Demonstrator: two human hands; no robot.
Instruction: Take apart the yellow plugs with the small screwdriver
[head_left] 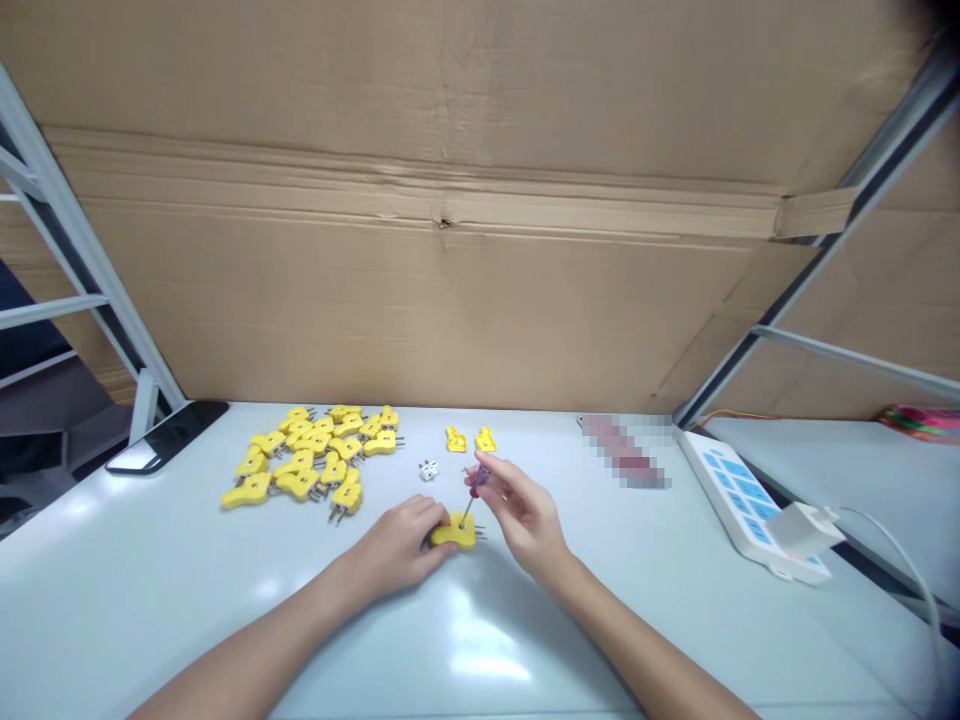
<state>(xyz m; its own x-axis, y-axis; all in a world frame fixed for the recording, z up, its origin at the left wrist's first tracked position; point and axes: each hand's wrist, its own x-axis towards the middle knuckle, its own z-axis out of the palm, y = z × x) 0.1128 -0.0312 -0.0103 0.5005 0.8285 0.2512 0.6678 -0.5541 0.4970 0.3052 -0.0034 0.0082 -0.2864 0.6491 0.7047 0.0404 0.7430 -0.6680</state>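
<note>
Yellow plug [463, 538] | on bench [187, 580], below screwdriver [474, 493] | presumably light, rigid, smooth; hold by body, clear of pins [481, 527] | left hand [405, 540]: grip clamped on plug | right hand [529, 515]: grip clamped on screwdriver; tip seating too small to confirm

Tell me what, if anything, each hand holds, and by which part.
Left hand: the yellow plug, by its end away from the pins. Right hand: the screwdriver, by its handle.
</note>
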